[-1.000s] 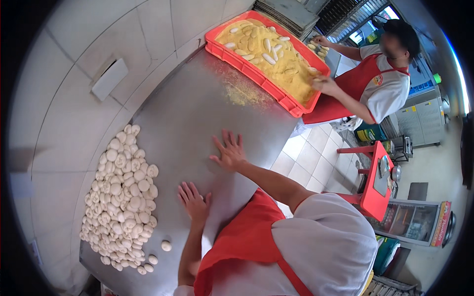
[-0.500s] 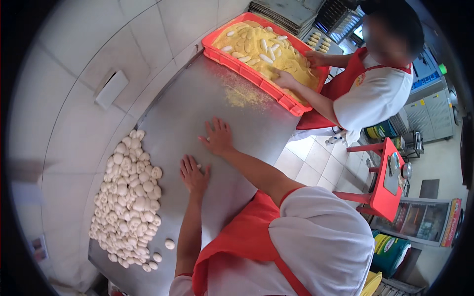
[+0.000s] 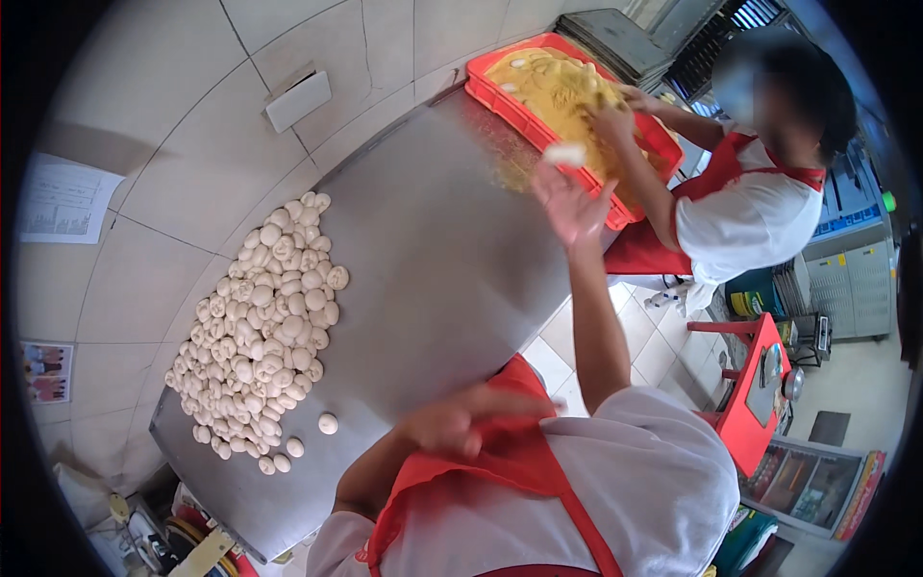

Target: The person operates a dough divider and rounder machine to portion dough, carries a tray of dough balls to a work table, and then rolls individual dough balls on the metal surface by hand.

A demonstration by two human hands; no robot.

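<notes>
My right hand (image 3: 577, 204) is raised toward the red tray (image 3: 516, 113), palm up with its fingers apart. At its fingertips is a blurred white dough roll (image 3: 565, 154), apparently in the air; whether it still touches them I cannot tell. My left hand (image 3: 471, 415) is over my red apron, smeared by motion, its fingers unclear. A large pile of round dough pieces (image 3: 264, 332) lies on the left of the metal table (image 3: 413, 231), with a few loose pieces (image 3: 328, 423) beside it. Yellow crumbs (image 3: 553, 82) and some dough rolls fill the tray.
A co-worker in a red apron (image 3: 745, 207) stands at the far right, hands in the crumbs. Tiled wall (image 3: 183, 202) borders the table's left side. Stacked metal trays (image 3: 611, 43) stand behind the red tray; a red side table (image 3: 760, 385) is at the right.
My right hand has risen from the tabletop toward the tray, with the dough roll at its fingertips. My left hand has pulled back toward my apron. The co-worker's hands have moved within the tray.
</notes>
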